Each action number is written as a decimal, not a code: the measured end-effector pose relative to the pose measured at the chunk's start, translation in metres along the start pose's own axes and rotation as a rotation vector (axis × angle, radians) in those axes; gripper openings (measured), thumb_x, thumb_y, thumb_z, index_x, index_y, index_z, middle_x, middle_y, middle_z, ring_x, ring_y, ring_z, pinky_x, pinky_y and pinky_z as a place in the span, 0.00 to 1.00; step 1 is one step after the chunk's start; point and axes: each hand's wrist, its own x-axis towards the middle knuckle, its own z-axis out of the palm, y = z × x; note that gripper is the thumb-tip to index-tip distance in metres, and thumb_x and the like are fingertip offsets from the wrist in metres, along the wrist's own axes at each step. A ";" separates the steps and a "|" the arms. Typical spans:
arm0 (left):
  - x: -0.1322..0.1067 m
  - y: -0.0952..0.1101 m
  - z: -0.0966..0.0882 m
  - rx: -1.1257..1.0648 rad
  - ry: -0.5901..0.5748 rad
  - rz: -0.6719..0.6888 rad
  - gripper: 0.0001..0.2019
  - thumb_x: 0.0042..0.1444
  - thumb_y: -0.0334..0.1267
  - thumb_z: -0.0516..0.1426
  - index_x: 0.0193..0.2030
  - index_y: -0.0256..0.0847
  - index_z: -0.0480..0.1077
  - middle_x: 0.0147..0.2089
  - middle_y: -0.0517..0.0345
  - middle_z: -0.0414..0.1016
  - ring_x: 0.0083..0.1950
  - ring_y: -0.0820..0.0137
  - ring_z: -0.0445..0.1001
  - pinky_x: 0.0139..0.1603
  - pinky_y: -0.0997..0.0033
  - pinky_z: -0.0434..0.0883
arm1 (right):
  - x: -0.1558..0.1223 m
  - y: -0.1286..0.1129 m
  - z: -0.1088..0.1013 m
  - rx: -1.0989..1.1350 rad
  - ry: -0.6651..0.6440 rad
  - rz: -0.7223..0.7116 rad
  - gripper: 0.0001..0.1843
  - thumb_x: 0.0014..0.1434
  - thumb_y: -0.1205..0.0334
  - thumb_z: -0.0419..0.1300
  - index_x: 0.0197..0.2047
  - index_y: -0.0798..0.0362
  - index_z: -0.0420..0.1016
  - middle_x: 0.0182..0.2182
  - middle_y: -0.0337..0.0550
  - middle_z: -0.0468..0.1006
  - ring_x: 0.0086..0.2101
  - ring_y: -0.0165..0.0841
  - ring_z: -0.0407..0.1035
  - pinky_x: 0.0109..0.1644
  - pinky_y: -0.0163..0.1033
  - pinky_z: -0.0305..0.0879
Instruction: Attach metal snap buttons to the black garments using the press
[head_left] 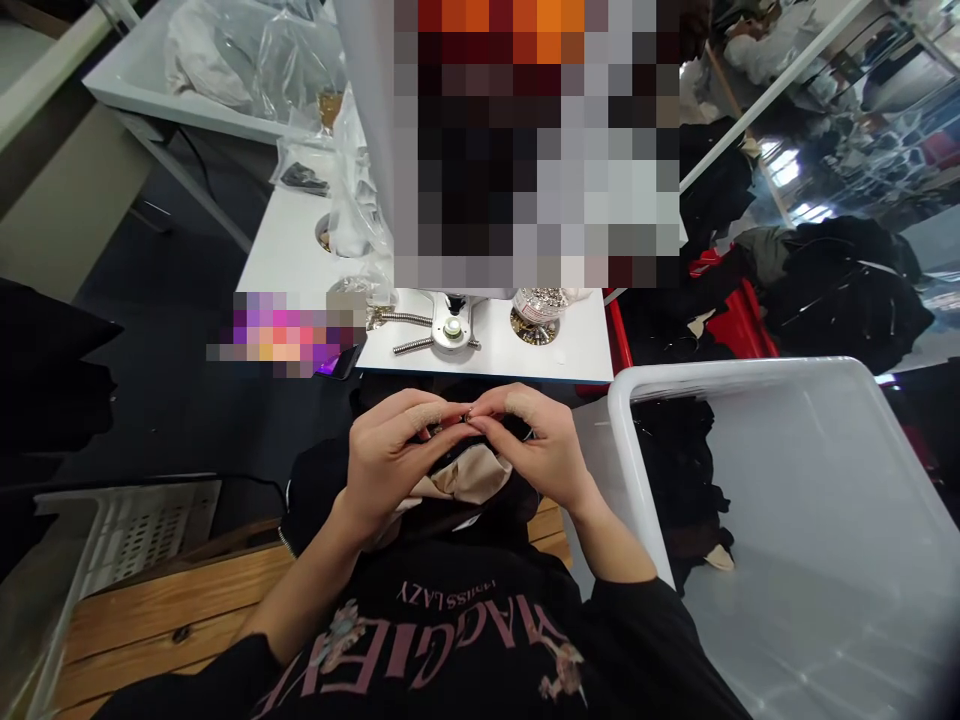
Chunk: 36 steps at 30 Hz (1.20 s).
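My left hand [394, 450] and my right hand [536, 440] meet over my lap, fingertips pinched together and almost touching. Between them is the edge of a black garment [450, 458], with a small dark bit at the fingertips too small to make out. Beige cloth [476, 475] bunches below the fingers, apparently the garment's inner side. Light strips are wrapped round an index finger of each hand. Just beyond the hands, a white fixture with a round green-white centre [452, 327] and metal springs sits on the white table [525, 362].
A clear bag of small metal pieces [540, 305] rests at a table hole filled with similar pieces [535, 328]. At right stands a large grey-white bin [810, 480] with black cloth [679, 470] inside. Plastic bags [352, 190] lie at left. A wooden bench [157, 610] is beneath me.
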 end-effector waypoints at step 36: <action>-0.136 -0.160 0.067 -0.152 -0.438 -0.784 0.10 0.54 0.37 0.51 0.35 0.37 0.72 0.31 0.57 0.72 0.32 0.70 0.67 0.35 0.73 0.64 | 0.091 0.137 0.036 -0.319 0.082 0.188 0.13 0.58 0.52 0.58 0.31 0.52 0.77 0.31 0.47 0.79 0.33 0.37 0.73 0.42 0.42 0.67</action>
